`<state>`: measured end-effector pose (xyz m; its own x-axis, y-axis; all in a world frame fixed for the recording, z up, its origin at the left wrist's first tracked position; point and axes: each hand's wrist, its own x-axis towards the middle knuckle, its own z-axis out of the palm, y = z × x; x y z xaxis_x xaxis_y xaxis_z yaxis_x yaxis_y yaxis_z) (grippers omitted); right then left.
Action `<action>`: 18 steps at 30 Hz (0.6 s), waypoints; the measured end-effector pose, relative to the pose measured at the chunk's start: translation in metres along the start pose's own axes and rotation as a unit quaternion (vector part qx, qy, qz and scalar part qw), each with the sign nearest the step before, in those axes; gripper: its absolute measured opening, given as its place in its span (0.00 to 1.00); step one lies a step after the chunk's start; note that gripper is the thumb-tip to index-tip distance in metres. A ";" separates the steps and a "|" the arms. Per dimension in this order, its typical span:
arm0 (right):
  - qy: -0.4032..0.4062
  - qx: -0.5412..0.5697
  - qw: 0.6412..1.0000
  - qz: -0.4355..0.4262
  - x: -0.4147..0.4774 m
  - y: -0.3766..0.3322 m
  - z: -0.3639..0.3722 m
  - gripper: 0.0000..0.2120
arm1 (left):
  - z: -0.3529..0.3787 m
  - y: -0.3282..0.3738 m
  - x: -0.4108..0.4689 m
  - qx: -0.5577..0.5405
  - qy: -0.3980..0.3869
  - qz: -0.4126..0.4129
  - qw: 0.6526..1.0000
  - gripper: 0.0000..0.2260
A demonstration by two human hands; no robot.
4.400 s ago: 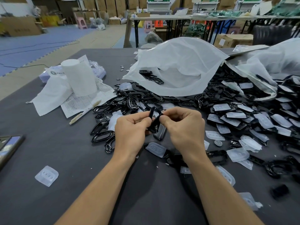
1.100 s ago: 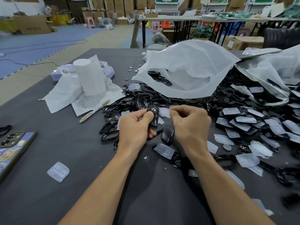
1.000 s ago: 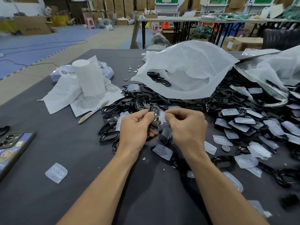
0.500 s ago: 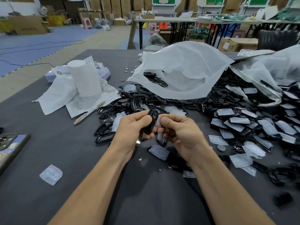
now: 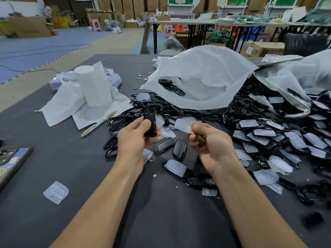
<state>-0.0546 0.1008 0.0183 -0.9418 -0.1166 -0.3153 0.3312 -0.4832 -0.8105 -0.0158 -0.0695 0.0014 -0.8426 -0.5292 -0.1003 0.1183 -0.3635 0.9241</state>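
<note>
My left hand (image 5: 133, 140) grips a black key-fob shell (image 5: 151, 124), held upright above the grey table (image 5: 53, 158). My right hand (image 5: 211, 142) pinches a translucent rubber button pad (image 5: 183, 124) between thumb and fingers, apart from the shell. Two closed black fob shells (image 5: 179, 149) lie on the table between my hands. Another clear pad on a black part (image 5: 174, 167) lies just below them.
A large pile of black shells and clear pads (image 5: 268, 133) spreads to the right under white plastic bags (image 5: 202, 77). A paper roll (image 5: 93, 85), papers and a pen (image 5: 98, 123) sit at the left, a phone (image 5: 10, 161) at the left edge, a loose pad (image 5: 55, 192) near it.
My hands were together working on the black shell. They have now separated: the right hand has pulled away holding the clear pad, the left keeps the shell.
</note>
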 end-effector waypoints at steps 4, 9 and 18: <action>0.001 -0.070 0.997 -0.030 0.001 0.002 -0.002 0.10 | -0.005 -0.007 0.008 0.102 0.097 0.072 0.987 0.25; -0.012 -0.149 0.983 -0.109 -0.002 0.004 0.000 0.11 | 0.003 -0.008 0.001 0.104 0.045 0.085 0.990 0.12; -0.091 -0.188 0.971 -0.116 -0.005 0.007 0.000 0.17 | 0.008 -0.013 -0.005 0.188 0.013 0.084 0.979 0.05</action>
<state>-0.0473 0.0980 0.0149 -0.9768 -0.2108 -0.0385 0.0750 -0.1682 -0.9829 -0.0173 -0.0558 -0.0071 -0.8139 -0.5780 0.0593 0.0482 0.0345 0.9982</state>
